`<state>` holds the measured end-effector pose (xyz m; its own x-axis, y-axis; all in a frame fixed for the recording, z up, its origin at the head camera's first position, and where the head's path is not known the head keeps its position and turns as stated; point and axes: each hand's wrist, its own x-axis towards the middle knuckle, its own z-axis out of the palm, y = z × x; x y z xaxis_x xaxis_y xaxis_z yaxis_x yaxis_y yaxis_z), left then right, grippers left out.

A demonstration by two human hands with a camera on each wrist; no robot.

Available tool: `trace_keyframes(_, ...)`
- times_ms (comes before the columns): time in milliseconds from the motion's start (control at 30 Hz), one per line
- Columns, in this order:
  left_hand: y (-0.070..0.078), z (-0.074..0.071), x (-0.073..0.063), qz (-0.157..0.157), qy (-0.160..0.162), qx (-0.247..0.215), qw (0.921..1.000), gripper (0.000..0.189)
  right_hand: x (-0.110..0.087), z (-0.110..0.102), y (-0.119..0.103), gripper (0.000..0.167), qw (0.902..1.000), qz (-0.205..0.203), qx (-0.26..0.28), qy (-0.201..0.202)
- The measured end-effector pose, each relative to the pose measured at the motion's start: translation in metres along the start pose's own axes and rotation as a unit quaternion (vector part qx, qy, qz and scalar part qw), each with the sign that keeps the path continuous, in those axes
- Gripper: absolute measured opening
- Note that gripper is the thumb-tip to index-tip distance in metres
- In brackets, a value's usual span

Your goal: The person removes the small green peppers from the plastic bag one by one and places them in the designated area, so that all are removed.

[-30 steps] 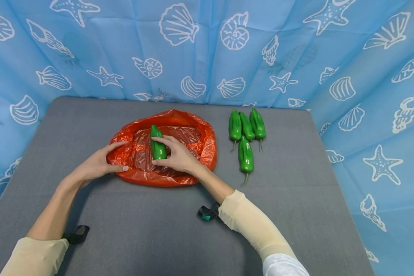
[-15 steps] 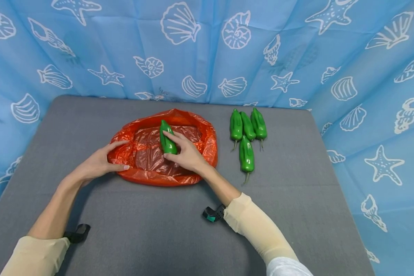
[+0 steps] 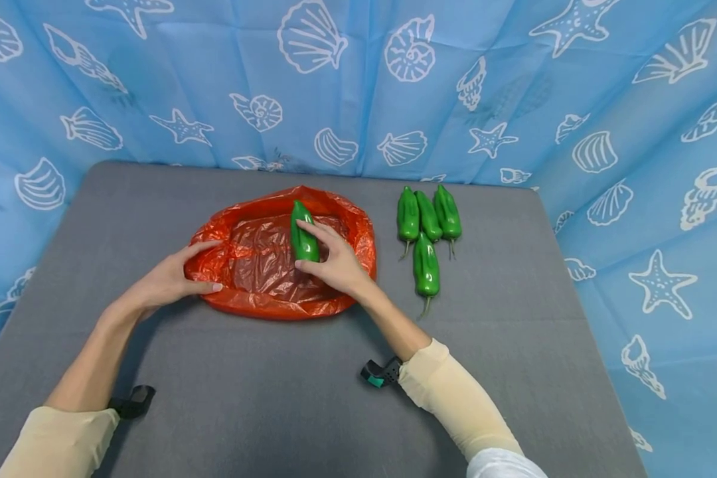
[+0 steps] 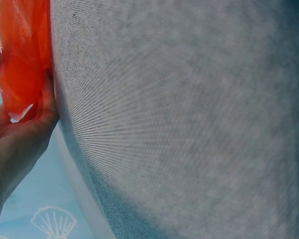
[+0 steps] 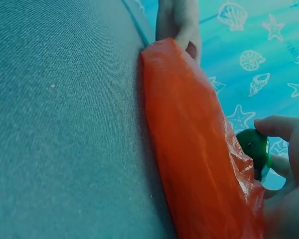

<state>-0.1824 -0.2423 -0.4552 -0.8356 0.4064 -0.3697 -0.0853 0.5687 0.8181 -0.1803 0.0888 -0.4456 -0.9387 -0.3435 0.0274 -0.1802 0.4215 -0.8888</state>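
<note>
My right hand pinches a glossy green pepper between thumb and fingers, over the opening of a red plastic bag. The pepper's narrow tip points away from me. In the right wrist view, the rounded end of the green pepper shows beside the bag's rim, with the thumb against it. My left hand holds the bag's left end, thumb on the near side and fingers on the far side. In the left wrist view, its fingers wrap the orange-red bag. Whether the pepper touches the bag's floor, I cannot tell.
Several green peppers lie grouped to the bag's right, one nearer me than the others. Everything rests on a grey cloth-covered table. A blue curtain with white shells hangs behind and along the sides.
My right hand has shifted to the right inside the bag's opening, carrying the pepper from the left-middle toward the right side. The left hand stays on the bag's left end.
</note>
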Motion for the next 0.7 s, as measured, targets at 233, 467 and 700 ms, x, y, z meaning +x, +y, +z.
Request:
trace_keyframes(233,0.003,-0.002,0.0,0.002,-0.004,0.001,1.0,0.092,-0.008,-0.009,0.003,0.074,0.9996,0.026,0.015,0.005)
trace_keyframes(467,0.003,-0.002,0.001,-0.011,-0.004,0.005,0.9999,0.094,-0.014,-0.017,0.012,0.072,0.9994,0.023,0.024,0.011)
trace_keyframes(700,0.003,-0.001,0.001,-0.018,-0.003,0.005,0.9998,0.095,-0.02,-0.026,0.016,0.073,0.999,0.026,0.034,0.017)
